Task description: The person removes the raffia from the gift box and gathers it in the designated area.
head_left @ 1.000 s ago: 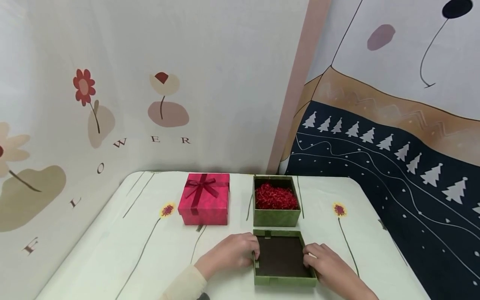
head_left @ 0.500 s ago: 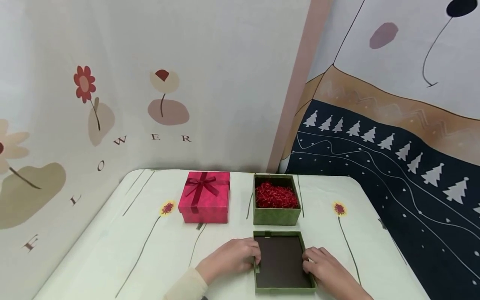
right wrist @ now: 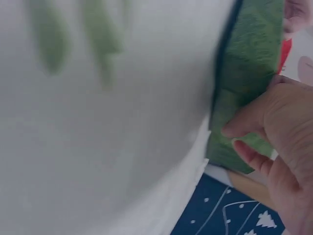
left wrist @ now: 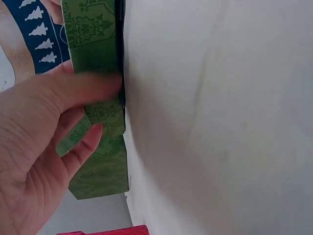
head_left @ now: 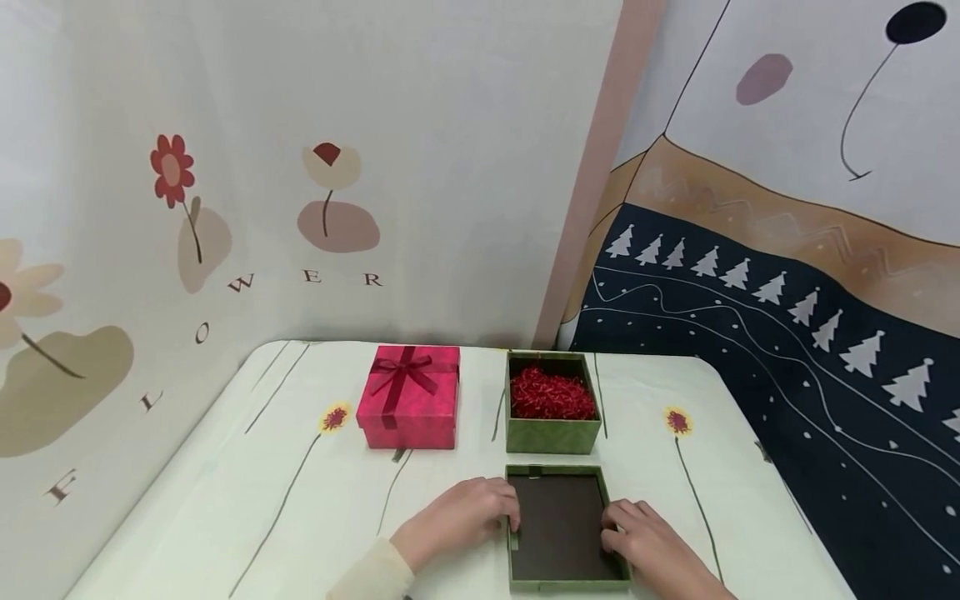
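A shallow green lid (head_left: 562, 525) with a dark brown inside lies hollow side up near the front of the table. My left hand (head_left: 468, 512) pinches its left wall, fingers bent over the rim and thumb on the patterned outer side (left wrist: 93, 24). On the opposite wall my right hand (head_left: 641, 537) does the same, the thumb against the green outer face (right wrist: 249, 63) in the right wrist view. Directly behind the lid stands an uncovered green box (head_left: 551, 436) filled with red paper shreds (head_left: 551, 393).
To the left of the green box sits a closed pink-red gift box (head_left: 408, 400) tied with a dark red ribbon bow. A white cloth printed with flowers covers the table (head_left: 300, 517). Printed curtains (head_left: 465, 208) hang behind it and along its right side.
The lid has shifted slightly toward me and its front wall shows less, so the gap to the green box is wider. Both hands keep their hold and move with it.
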`<state>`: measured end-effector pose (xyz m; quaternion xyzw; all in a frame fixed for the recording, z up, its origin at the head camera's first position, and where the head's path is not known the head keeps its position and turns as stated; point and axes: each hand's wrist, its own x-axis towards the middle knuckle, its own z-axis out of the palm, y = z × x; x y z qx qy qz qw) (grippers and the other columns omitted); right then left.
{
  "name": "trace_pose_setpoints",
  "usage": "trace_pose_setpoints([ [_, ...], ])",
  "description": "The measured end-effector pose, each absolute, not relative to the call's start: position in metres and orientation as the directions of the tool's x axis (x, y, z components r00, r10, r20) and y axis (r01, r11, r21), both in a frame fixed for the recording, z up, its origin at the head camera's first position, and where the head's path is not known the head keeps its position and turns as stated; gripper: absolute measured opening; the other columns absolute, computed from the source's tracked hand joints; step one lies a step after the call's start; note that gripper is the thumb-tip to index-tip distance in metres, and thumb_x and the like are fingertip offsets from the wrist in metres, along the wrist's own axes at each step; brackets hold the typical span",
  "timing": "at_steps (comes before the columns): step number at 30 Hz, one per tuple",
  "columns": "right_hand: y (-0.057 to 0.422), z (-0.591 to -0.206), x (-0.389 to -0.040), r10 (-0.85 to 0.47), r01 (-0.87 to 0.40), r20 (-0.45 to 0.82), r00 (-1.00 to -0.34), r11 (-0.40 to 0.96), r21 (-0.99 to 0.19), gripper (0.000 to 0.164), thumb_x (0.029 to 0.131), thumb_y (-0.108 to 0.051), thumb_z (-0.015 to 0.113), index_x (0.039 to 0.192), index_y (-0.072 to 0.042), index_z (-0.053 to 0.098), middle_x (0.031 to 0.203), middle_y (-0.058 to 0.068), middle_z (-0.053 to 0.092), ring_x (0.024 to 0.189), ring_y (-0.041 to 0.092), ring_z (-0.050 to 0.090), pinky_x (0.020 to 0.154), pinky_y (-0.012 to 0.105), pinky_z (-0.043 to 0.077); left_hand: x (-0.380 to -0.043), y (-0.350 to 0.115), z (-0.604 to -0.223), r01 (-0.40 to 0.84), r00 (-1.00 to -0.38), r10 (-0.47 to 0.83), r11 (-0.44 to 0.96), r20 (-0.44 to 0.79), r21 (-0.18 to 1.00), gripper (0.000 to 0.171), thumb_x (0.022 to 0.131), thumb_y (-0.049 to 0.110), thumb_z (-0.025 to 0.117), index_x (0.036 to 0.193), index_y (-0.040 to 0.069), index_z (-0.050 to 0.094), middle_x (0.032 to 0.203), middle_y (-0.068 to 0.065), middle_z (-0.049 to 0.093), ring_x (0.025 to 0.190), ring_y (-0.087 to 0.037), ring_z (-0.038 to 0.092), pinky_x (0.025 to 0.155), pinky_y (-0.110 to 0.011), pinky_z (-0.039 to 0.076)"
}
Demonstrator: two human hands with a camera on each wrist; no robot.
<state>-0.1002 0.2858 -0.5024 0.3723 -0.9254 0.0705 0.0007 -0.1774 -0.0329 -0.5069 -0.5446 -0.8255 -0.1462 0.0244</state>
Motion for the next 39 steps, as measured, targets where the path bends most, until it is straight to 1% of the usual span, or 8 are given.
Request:
trace_pose_setpoints([
  [3, 0.282, -0.493, -0.101, -0.695, -0.693, 0.048, -0.717, 0.704, -0.157, 0.018, 0.086, -0.019, 0.081, 0.103, -0.022, 0.076, 0.115, 0.002, 0.065, 0.104, 0.018, 0.060, 0.083, 0.035, 0.054, -0.179, -0.035, -0.504, 0.902, -0.411, 0.893, 0.369, 0.183, 0.226, 0.039, 0.079, -0.010, 0.079, 0.098, 0.024, 0.080, 0.103, 0.013, 0.069, 0.106, -0.002, 0.062, 0.086, -0.013, 0.046],
  [10, 0.268, -0.447, -0.120, -0.648, -0.671, 0.172, -0.742, 0.712, -0.207, 0.045, 0.079, 0.016, 0.076, 0.111, -0.016, 0.078, 0.120, 0.010, 0.068, 0.108, 0.025, 0.066, 0.088, 0.039, 0.059, -0.188, -0.037, -0.491, 0.881, -0.471, 0.814, 0.413, 0.340, 0.231, 0.041, 0.078, -0.015, 0.074, 0.097, 0.021, 0.080, 0.103, 0.009, 0.070, 0.105, -0.006, 0.065, 0.087, -0.016, 0.050],
  [16, 0.258, -0.411, -0.172, -0.572, -0.628, 0.263, -0.777, 0.734, -0.259, 0.033, 0.088, 0.005, 0.075, 0.117, -0.010, 0.075, 0.120, 0.009, 0.069, 0.111, 0.027, 0.066, 0.091, 0.045, 0.058, -0.210, -0.022, -0.478, 0.774, -0.633, 0.587, 0.499, 0.505, 0.390, 0.024, 0.093, 0.001, 0.073, 0.113, 0.014, 0.073, 0.115, 0.001, 0.067, 0.111, -0.015, 0.063, 0.091, -0.026, 0.056],
  [20, 0.248, -0.404, -0.209, -0.503, -0.548, 0.220, -0.835, 0.735, -0.399, 0.031, 0.094, 0.002, 0.071, 0.124, -0.006, 0.072, 0.125, 0.012, 0.067, 0.115, 0.031, 0.065, 0.095, 0.049, 0.056, -0.225, -0.004, -0.481, 0.621, -0.784, 0.437, 0.528, 0.441, 0.579, 0.033, 0.105, 0.018, 0.062, 0.135, 0.008, 0.063, 0.137, -0.009, 0.057, 0.128, -0.024, 0.055, 0.101, -0.039, 0.054],
  [24, 0.235, -0.411, -0.240, -0.500, -0.505, 0.137, -0.855, 0.744, -0.438, 0.036, 0.096, -0.002, 0.069, 0.132, -0.005, 0.069, 0.140, 0.021, 0.059, 0.126, 0.040, 0.058, 0.100, 0.055, 0.053, -0.235, 0.009, -0.487, 0.435, -0.899, 0.312, 0.569, 0.307, 0.698, 0.044, 0.108, 0.025, 0.054, 0.146, 0.002, 0.053, 0.145, -0.017, 0.049, 0.134, -0.033, 0.050, 0.106, -0.050, 0.049],
  [28, 0.227, -0.419, -0.262, -0.499, -0.494, 0.098, -0.861, 0.776, -0.392, 0.046, 0.093, -0.007, 0.074, 0.138, -0.007, 0.066, 0.155, 0.026, 0.045, 0.137, 0.048, 0.048, 0.104, 0.060, 0.048, -0.244, 0.015, -0.490, 0.327, -0.943, 0.256, 0.615, 0.211, 0.718, 0.047, 0.109, 0.027, 0.052, 0.149, 0.004, 0.050, 0.140, -0.019, 0.055, 0.117, -0.035, 0.062, 0.097, -0.053, 0.053],
  [32, 0.221, -0.421, -0.278, -0.490, -0.472, 0.055, -0.870, 0.794, -0.384, 0.054, 0.088, -0.011, 0.079, 0.140, -0.007, 0.064, 0.156, 0.025, 0.044, 0.138, 0.048, 0.046, 0.105, 0.062, 0.046, -0.251, 0.015, -0.491, 0.328, -0.943, 0.263, 0.617, 0.204, 0.716, 0.045, 0.109, 0.030, 0.051, 0.150, 0.009, 0.052, 0.129, -0.017, 0.065, 0.100, -0.031, 0.070, 0.088, -0.051, 0.057],
  [39, 0.213, -0.439, -0.293, -0.458, -0.400, -0.102, -0.883, 0.848, -0.346, 0.066, 0.084, -0.027, 0.085, 0.144, -0.012, 0.063, 0.156, 0.026, 0.043, 0.136, 0.049, 0.046, 0.101, 0.061, 0.049, -0.256, 0.015, -0.499, 0.290, -0.951, 0.267, 0.592, 0.157, 0.752, 0.046, 0.109, 0.036, 0.049, 0.151, 0.017, 0.052, 0.098, -0.004, 0.070, 0.074, -0.013, 0.064, 0.066, -0.036, 0.054],
])
